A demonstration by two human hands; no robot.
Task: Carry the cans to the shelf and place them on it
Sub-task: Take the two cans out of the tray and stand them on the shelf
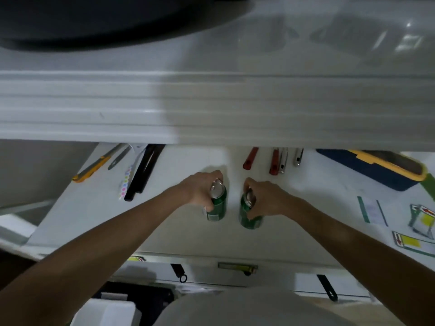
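Two green cans with silver tops stand side by side on the white table (179, 231). My left hand (200, 190) wraps around the left can (218, 205) from its left side. My right hand (266, 197) grips the right can (249, 214) from its right side, fingers over the rim. Above and beyond them runs the white shelf (211, 109), whose ribbed front edge hides the back of the table.
Behind the cans lie red-handled tools (250, 158) and metal tools (283, 161). At the left are a yellow-handled knife (90, 169), black sticks (141, 175) and a sticker strip. A blue and yellow toolbox (376, 168) and cards (421, 220) sit at the right.
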